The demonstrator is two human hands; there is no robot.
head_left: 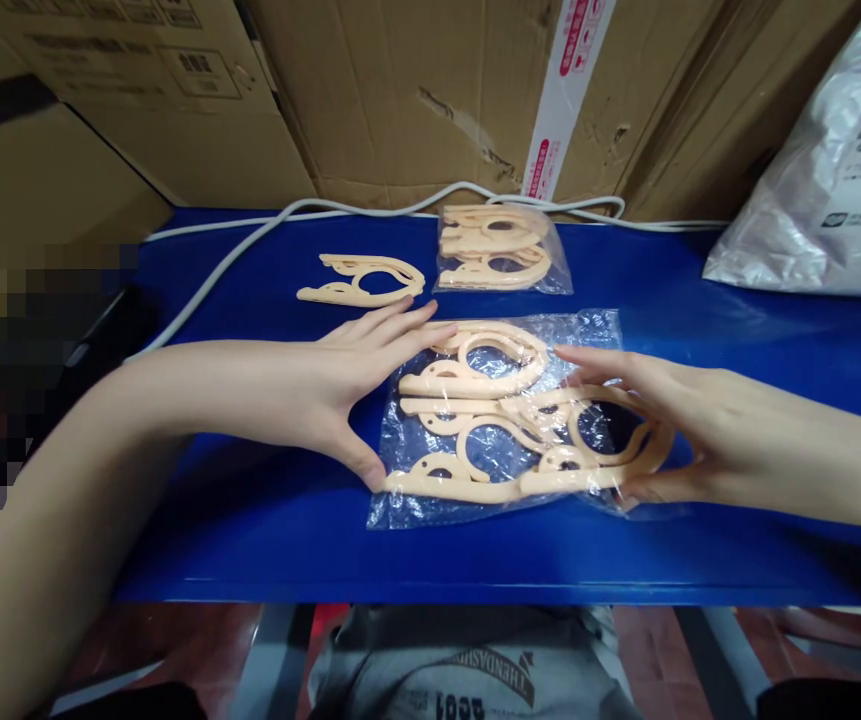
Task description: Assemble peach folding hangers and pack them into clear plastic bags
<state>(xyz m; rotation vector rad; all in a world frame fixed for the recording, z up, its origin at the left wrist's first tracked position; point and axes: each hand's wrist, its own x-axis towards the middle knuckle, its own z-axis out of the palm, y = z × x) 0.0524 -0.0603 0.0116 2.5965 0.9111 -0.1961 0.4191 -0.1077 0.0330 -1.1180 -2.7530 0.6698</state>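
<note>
Several peach folding hangers lie in a clear plastic bag on the blue table. My left hand rests at the bag's left side, its fingers spread and its thumb touching the lower left hanger end. On the right, my right hand curves around the right end of the hangers, thumb below and fingers above, apart. Behind the bag, one loose folded hanger lies on the table. Beside it sits a second clear bag with several folded peach hangers inside.
A white cable runs along the back of the blue table. Cardboard boxes stand behind it. A silvery plastic package with a label sits at the back right.
</note>
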